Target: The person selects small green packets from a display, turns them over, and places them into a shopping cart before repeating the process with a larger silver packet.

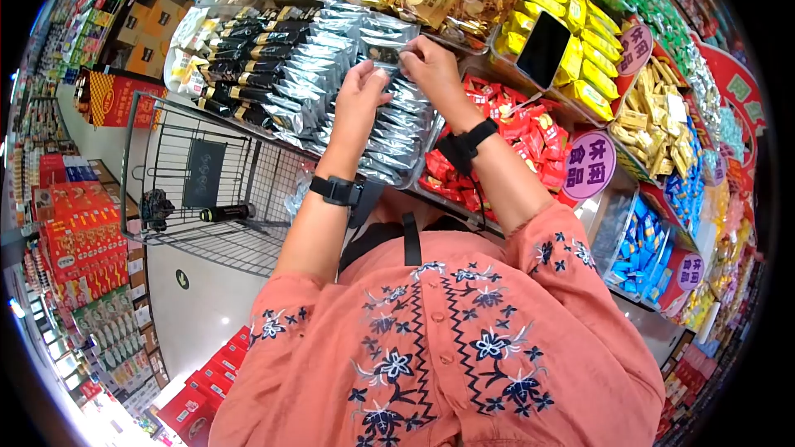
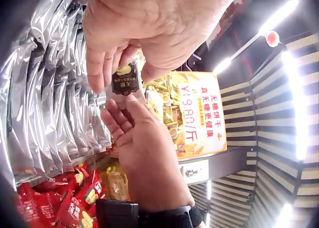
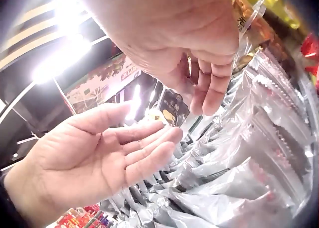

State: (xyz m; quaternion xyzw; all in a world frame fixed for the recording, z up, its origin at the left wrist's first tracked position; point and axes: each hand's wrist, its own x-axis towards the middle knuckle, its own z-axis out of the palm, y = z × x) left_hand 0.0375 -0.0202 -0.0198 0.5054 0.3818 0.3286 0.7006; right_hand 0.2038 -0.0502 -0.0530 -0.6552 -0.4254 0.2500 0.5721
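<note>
A small silver packet with a black label (image 1: 383, 54) (image 2: 125, 79) (image 3: 173, 107) is tilted over rows of similar silver packets (image 1: 389, 136) (image 2: 32, 108) (image 3: 239, 153). My right hand (image 1: 432, 74) (image 2: 149, 153) (image 3: 184, 38) pinches one end of it between thumb and fingers. Close beside it, my left hand (image 1: 360, 103) (image 2: 154, 23) (image 3: 99, 160) has its palm turned up and its fingers loosely extended near the packet's lower edge; whether they touch it, I cannot tell.
Black-and-silver packets (image 1: 252, 58) lie left of the silver rows, red packets (image 1: 517, 120) to the right. A phone-like black slab (image 1: 543, 48) leans on the yellow packs (image 1: 592, 58). A wire shopping cart (image 1: 207, 174) stands at the left. Behind the packet is a price sign (image 2: 199, 113).
</note>
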